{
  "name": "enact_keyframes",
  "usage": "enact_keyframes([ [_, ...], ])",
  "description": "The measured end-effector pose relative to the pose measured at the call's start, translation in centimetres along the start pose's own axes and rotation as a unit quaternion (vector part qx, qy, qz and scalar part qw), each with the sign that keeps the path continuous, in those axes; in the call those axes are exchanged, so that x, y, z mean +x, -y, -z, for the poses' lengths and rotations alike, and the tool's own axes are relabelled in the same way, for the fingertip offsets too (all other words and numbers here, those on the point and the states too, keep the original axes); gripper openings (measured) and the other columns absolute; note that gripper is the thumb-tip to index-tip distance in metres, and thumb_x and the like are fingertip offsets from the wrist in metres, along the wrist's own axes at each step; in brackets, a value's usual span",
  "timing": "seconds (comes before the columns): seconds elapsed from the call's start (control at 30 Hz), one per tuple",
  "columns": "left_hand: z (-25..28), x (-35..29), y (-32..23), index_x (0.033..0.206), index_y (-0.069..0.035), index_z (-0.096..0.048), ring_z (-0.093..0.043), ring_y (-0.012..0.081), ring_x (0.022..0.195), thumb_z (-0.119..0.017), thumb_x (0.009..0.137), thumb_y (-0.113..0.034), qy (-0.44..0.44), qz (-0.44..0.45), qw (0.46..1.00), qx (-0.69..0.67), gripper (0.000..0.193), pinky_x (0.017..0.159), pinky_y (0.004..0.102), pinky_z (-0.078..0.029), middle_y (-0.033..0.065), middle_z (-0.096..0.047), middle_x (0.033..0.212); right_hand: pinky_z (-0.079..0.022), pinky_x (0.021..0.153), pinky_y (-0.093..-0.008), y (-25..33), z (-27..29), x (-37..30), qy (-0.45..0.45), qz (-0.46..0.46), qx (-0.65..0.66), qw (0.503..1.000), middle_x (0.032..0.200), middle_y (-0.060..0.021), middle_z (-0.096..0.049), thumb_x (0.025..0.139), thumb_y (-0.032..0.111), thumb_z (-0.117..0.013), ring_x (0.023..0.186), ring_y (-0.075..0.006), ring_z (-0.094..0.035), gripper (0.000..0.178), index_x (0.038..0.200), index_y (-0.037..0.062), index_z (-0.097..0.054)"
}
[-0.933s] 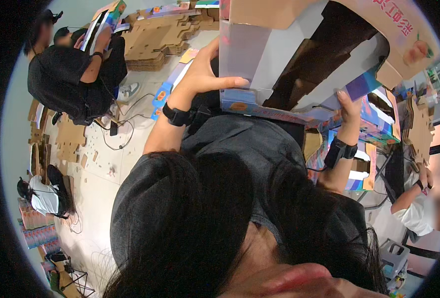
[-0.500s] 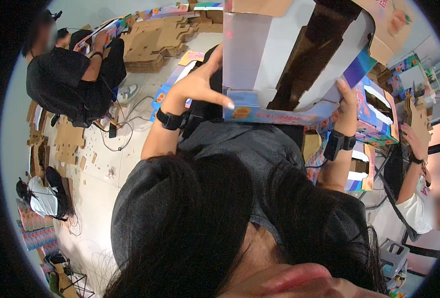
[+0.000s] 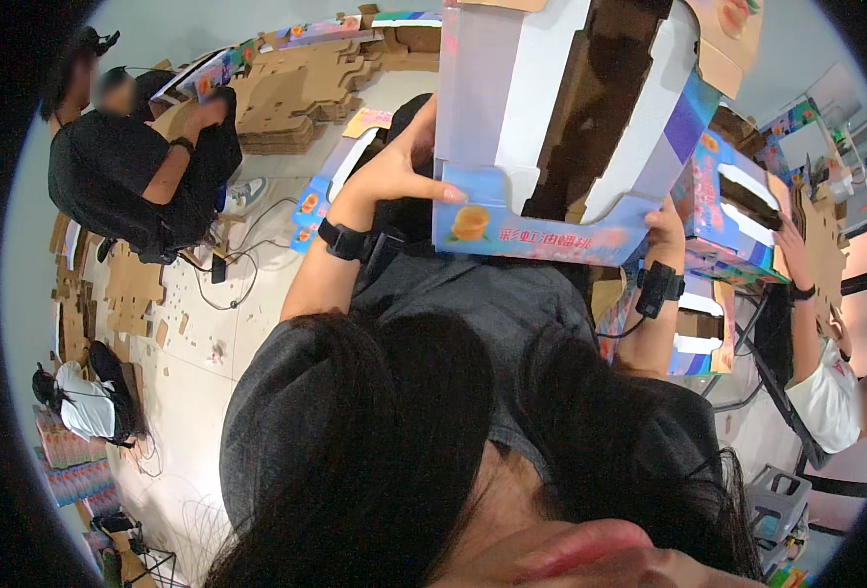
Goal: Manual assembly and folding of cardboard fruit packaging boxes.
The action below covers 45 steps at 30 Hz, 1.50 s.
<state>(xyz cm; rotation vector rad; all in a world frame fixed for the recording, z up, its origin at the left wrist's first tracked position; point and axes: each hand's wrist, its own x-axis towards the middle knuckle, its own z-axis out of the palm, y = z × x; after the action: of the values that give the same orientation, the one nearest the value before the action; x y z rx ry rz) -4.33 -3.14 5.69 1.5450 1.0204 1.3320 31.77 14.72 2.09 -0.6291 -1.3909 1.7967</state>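
Between my hands, in front of my chest, is a printed cardboard box (image 3: 541, 233) in purple and blue with a peach picture on its front panel. A wide gap in its top shows white inner sides and brown board. My left hand (image 3: 404, 171) grips its left side, the thumb lying on the front panel and the other fingers mostly hidden behind. At the front right corner my right hand (image 3: 663, 233) holds the box with bent fingers, partly hidden by it.
Similar boxes stand at my right, one on top (image 3: 737, 211) and another lower (image 3: 703, 328). A co-worker's hand (image 3: 794, 257) touches the upper one. Another printed box (image 3: 340, 181) is at my left. Flat brown cardboard (image 3: 291, 88) is stacked beyond; a seated person (image 3: 120, 167) works at far left.
The box's front panel has tilted into fuller view and lowered slightly. My right hand has moved down with it, and my left thumb now lies over the panel. At right, a co-worker's hand reached a box.
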Motion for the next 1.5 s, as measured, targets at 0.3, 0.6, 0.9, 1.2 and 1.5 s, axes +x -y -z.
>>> enact_keyframes([
  [0.3,0.8,-0.6,0.6,0.150,-0.006,-0.014,-0.029,0.0219,0.137,-0.087,0.057,-0.010,-0.005,0.054,0.998,-0.029,0.118,0.112,0.0369,-0.022,0.0104,-0.032,0.148,-0.046,0.090,-0.0323,1.4,-1.2,-0.1,0.026,-0.019,-0.016,0.999,0.118,-0.0069,-0.059,0.057,0.011,-0.080,0.105,-0.0202,-0.058,0.088,0.136,0.0023,-0.043],
  [0.6,2.9,-3.3,0.8,0.142,-0.004,-0.034,-0.047,0.0205,0.126,-0.038,0.099,-0.046,-0.167,0.000,0.978,-0.125,0.060,0.105,0.0367,-0.037,0.0098,-0.050,0.135,-0.040,0.094,-0.0296,3.6,-2.7,-1.3,0.136,-0.018,-0.157,0.978,0.135,-0.0061,-0.048,0.050,0.007,-0.088,0.119,-0.0170,-0.046,0.116,0.148,0.0073,-0.026],
  [0.9,0.2,-4.5,-6.0,0.134,-0.001,-0.041,-0.048,0.0190,0.119,-0.087,0.061,-0.016,-0.131,-0.054,0.990,-0.008,0.088,0.097,0.0365,-0.043,0.0097,-0.052,0.126,-0.047,0.086,-0.0327,7.8,-7.7,-4.4,-0.031,0.152,-0.147,0.977,0.111,-0.0075,-0.060,0.054,0.012,-0.084,0.095,-0.0181,-0.058,0.083,0.127,0.0014,-0.048],
  [1.2,-2.0,-3.5,-7.1,0.126,-0.001,-0.049,-0.057,0.0174,0.107,-0.085,0.063,-0.009,-0.175,-0.066,0.982,0.011,0.073,0.093,0.0339,-0.044,0.0075,-0.061,0.114,-0.048,0.074,-0.0267,8.9,-8.7,-4.2,-0.095,0.211,-0.183,0.955,0.101,-0.0049,-0.063,0.055,0.013,-0.084,0.090,-0.0154,-0.059,0.068,0.116,0.0019,-0.056],
  [1.5,-1.3,-3.6,-6.7,0.125,-0.002,-0.050,-0.056,0.0176,0.110,-0.086,0.062,-0.010,-0.179,-0.078,0.981,0.017,0.073,0.095,0.0342,-0.043,0.0079,-0.061,0.115,-0.048,0.077,-0.0259,8.8,-8.2,-4.0,-0.111,0.167,-0.156,0.967,0.105,-0.0064,-0.063,0.058,0.007,-0.081,0.095,-0.0167,-0.058,0.064,0.117,0.0032,-0.057],
])
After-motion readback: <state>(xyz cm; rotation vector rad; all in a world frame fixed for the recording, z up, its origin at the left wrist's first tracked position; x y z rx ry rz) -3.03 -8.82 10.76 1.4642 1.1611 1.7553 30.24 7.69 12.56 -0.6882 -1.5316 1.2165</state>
